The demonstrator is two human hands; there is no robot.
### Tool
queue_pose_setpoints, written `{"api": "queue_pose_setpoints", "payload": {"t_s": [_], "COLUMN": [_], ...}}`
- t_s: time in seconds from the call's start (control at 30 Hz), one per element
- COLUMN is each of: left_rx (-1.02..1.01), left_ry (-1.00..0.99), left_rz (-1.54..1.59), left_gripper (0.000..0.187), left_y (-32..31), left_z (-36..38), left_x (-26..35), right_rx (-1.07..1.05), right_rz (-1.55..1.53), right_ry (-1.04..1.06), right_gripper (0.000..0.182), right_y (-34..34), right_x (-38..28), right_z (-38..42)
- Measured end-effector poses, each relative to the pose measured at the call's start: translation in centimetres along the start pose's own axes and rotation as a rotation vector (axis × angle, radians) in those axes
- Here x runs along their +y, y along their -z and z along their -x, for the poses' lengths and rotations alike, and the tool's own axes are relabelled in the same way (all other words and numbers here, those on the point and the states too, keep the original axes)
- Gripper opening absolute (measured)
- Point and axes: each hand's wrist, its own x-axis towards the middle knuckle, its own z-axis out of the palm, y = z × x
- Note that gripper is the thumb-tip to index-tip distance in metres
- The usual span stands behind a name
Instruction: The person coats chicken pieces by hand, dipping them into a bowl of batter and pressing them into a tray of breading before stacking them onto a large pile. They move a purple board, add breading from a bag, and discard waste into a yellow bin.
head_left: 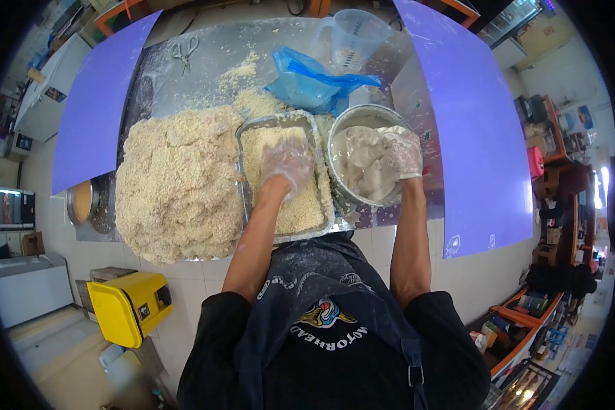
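Note:
My left hand, in a clear plastic glove, is down in a metal tray of pale breadcrumbs; its fingers are blurred by motion. My right hand, its glove smeared with batter, reaches over the right rim of a round metal bowl. Its fingers curl against a batter-coated piece among others lying in grey-white batter. Left of the tray rises a large heap of crumb-coated pieces.
Behind the bowl sit a blue plastic bag and a clear measuring jug. Scissors lie at the back left of the metal table. Purple panels flank both sides. A yellow bin stands on the floor at left.

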Motion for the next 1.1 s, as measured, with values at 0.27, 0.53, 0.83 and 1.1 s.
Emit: {"api": "queue_pose_setpoints", "payload": {"t_s": [0.27, 0.53, 0.83, 1.1], "left_rx": [-0.12, -0.155, 0.041, 0.492], "left_ry": [-0.052, -0.031, 0.041, 0.123], "left_rz": [-0.013, 0.219, 0.475, 1.049], "left_gripper": [0.061, 0.064, 0.061, 0.051], "left_y": [-1.5, -1.5, -1.6, -0.7], "left_z": [6.6, 12.7, 17.2, 14.7], "left_x": [1.8, 0.1, -1.5, -2.7], "right_rx": [-0.089, 0.046, -0.313, -0.583], "right_rz": [-0.997, -0.914, -0.447, -0.202], "right_ry": [0.104, 0.28, 0.073, 0.03], "right_gripper": [0.016, 0.014, 0.012, 0.016], "right_y": [6.9, 5.2, 0.3, -3.1], "right_x": [-10.7, -10.4, -10.9, -19.9], "right_z": [-3.1, -2.9, -5.9, -4.8]}}
